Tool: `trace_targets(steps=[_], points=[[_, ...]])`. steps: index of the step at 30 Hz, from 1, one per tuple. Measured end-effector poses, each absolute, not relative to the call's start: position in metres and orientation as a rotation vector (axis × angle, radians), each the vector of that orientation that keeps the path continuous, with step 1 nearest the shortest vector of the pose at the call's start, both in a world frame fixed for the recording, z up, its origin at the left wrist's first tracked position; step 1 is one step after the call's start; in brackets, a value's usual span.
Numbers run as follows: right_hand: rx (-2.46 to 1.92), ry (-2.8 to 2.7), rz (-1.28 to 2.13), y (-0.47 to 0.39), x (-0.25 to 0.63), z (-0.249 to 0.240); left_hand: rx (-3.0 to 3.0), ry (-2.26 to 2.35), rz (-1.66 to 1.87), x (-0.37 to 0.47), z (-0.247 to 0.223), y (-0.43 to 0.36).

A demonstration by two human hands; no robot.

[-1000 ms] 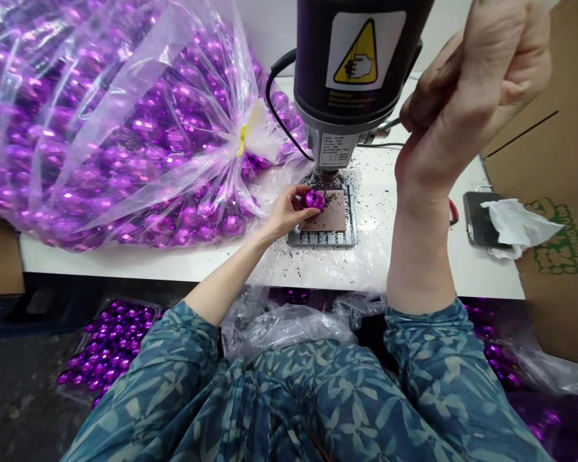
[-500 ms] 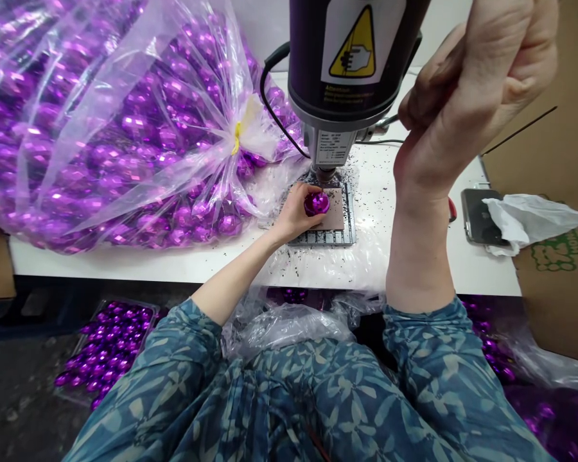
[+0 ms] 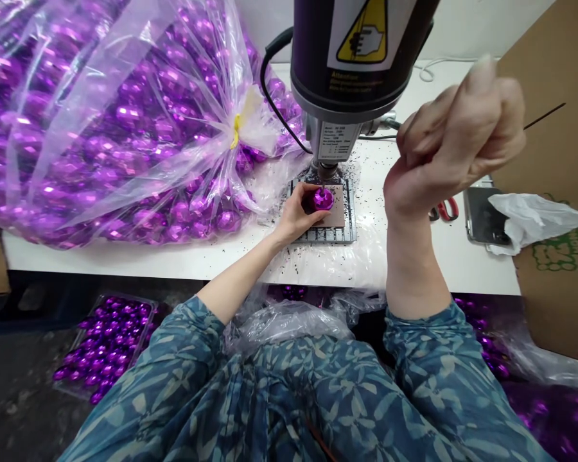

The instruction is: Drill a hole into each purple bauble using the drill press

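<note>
Purple glints in the left hand [image 3: 296,213], just left of the drill's [image 3: 349,96] axis: thumb and fingers are narrowed round one ball [image 3: 324,201], pinching it on the board [image 3: 338,217] directly under the drill. The bit [image 3: 323,187] is right at the ball's top; from my remote seat I cannot tell whether it has gone in. On the drill's right, the lever [image 3: 391,123] runs into the right hand [image 3: 455,141], a closed fist that seems wrapped on it and hides most of it. I judge the step in hand to be drilling the ball, the next move calling for an even pull and a firm pinch clear of the bit. Around that, I see a tied bag [image 3: 125,115] of such balls left of the drill, a tray [image 3: 145,333] of more below it, and dark chips [image 3: 311,173] scattered about the drill on the white table [image 3: 481,269]. Farther right of the drill come a red handle [image 3: 455,206], a phone [image 3: 484,215] partly under a tissue [image 3: 534,212], and a carton [image 3: 553,147].
</note>
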State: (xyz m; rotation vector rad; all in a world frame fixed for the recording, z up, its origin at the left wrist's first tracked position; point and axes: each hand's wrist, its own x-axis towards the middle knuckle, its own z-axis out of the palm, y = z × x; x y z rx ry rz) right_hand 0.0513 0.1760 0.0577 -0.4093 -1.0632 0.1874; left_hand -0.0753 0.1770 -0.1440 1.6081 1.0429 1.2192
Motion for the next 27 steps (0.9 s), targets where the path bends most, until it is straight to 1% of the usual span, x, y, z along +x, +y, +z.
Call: trace_targets(steps=[4,9,16,19,23,25,27], points=[[-0.284,-1.070,0.152,0.180,0.054,0.042,1.589,1.011,1.250,-0.074,-0.146,0.177],[-0.431,-1.050,0.108,0.179,0.061,0.027,1.533,0.987,1.255,-0.073,-0.148,0.177],[-0.394,-1.113,0.141,0.174,0.066,0.016,1.529,0.969,1.262,-0.072,-0.155,0.180],[-0.334,-1.130,0.063,0.182,0.071,0.010,1.500,0.960,1.274,-0.072,-0.156,0.180],[-0.356,-1.125,-0.002,0.189,0.075,-0.003,1.485,0.962,1.283,-0.072,-0.154,0.179],[-0.360,-1.126,0.005,0.187,0.074,-0.003,1.485,0.970,1.274,-0.072,-0.154,0.178],[-0.366,-1.112,0.017,0.183,0.070,0.008,1.489,0.976,1.268,-0.071,-0.153,0.178]])
